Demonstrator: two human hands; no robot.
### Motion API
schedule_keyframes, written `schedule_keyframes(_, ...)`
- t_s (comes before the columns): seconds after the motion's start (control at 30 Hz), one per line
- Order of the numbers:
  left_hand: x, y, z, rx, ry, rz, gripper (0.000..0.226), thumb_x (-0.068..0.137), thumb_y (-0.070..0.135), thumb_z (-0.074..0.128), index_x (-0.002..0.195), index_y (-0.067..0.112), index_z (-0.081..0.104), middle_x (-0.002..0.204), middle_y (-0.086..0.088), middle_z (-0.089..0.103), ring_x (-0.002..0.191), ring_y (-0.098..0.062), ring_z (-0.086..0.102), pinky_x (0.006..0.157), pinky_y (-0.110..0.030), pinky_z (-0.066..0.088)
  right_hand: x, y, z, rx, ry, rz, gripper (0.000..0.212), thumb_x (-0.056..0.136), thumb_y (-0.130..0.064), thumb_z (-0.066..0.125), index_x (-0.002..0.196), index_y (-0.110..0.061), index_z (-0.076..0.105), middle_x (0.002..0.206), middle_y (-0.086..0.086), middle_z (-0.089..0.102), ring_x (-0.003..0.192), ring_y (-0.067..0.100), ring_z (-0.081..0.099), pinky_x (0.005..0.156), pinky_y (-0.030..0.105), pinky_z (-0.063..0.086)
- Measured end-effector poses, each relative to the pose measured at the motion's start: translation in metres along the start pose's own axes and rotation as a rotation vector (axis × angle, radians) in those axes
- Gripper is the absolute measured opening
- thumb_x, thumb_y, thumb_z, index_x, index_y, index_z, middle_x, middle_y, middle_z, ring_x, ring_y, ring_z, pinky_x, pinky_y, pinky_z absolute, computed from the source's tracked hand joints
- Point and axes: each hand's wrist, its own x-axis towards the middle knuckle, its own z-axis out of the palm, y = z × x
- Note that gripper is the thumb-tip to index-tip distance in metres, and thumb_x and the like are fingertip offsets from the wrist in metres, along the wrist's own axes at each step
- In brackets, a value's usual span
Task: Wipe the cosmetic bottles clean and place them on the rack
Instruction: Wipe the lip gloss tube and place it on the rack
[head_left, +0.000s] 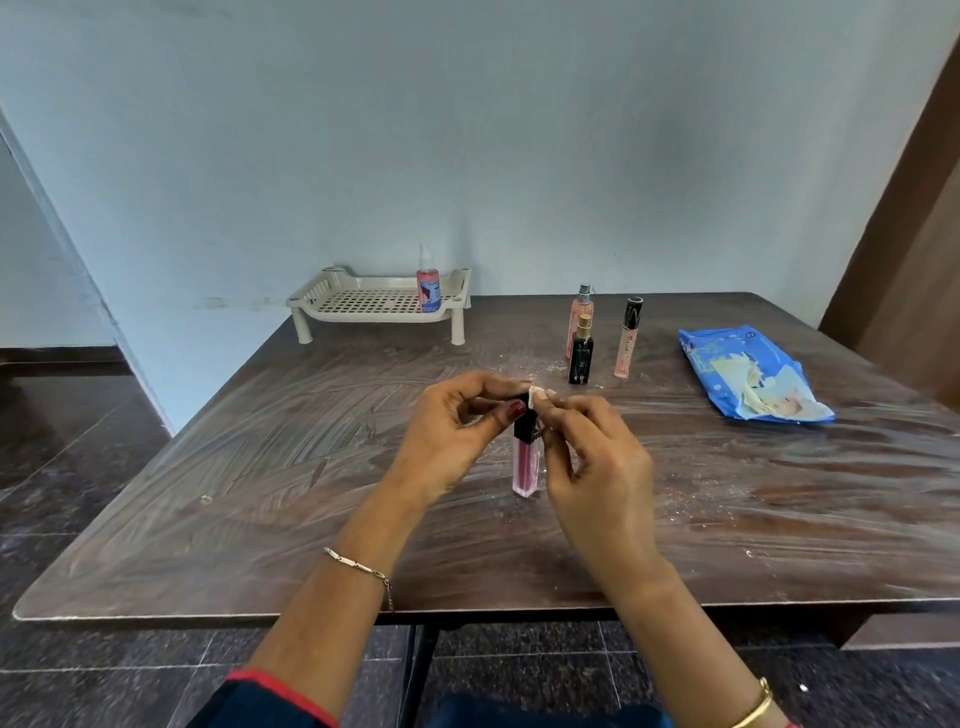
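Note:
A slim pink bottle with a black cap (525, 462) stands upright at the table's middle. My left hand (452, 436) pinches its black cap from the left. My right hand (592, 457) pinches a small white wipe (537, 397) against the cap's top. Farther back, a pink spray bottle (580, 317), a black bottle with a gold top (581, 353) and a peach tube with a black cap (627, 338) stand close together. The cream plastic rack (363, 306) sits at the back left with one pink spray bottle (429, 286) on it.
A blue pack of wipes (748, 371) lies open at the right. The dark wooden table (260, 493) is smeared with streaks and white powder. A wall runs behind it and a brown door (914, 291) stands at the far right.

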Motion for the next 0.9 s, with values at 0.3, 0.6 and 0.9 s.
schedule_keyframes(0.3, 0.007, -0.006, -0.009, -0.072, 0.109, -0.149, 0.021, 0.081, 0.006, 0.069, 0.083, 0.027, 0.071, 0.092, 0.001, 0.073, 0.092, -0.026, 0.067, 0.082, -0.033, 0.055, -0.012, 0.004, 0.004, -0.154, -0.285, 0.018, 0.01, 0.08, -0.002, 0.068, 0.077, -0.011, 0.067, 0.077, -0.003, 0.059, 0.058, 0.016, 0.056, 0.049, 0.034, 0.049)
schedule_keyframes(0.6, 0.008, -0.003, -0.011, -0.054, 0.076, -0.191, 0.02, 0.084, 0.005, 0.066, 0.087, 0.025, 0.068, 0.091, 0.002, 0.072, 0.088, -0.023, 0.068, 0.079, -0.03, 0.055, -0.015, 0.007, -0.005, -0.259, -0.538, 0.043, 0.007, 0.084, -0.015, 0.065, 0.086, -0.019, 0.071, 0.082, -0.009, 0.06, 0.07, 0.016, 0.059, 0.057, 0.03, 0.048)
schedule_keyframes(0.9, 0.009, -0.002, -0.011, -0.007, 0.016, -0.154, 0.014, 0.084, 0.01, 0.067, 0.093, 0.021, 0.069, 0.091, 0.0, 0.072, 0.081, -0.009, 0.068, 0.073, -0.021, 0.055, 0.013, 0.005, 0.0, -0.149, -0.348, 0.006, 0.009, 0.079, -0.004, 0.068, 0.078, -0.013, 0.066, 0.076, -0.005, 0.057, 0.06, 0.015, 0.055, 0.051, 0.033, 0.049)
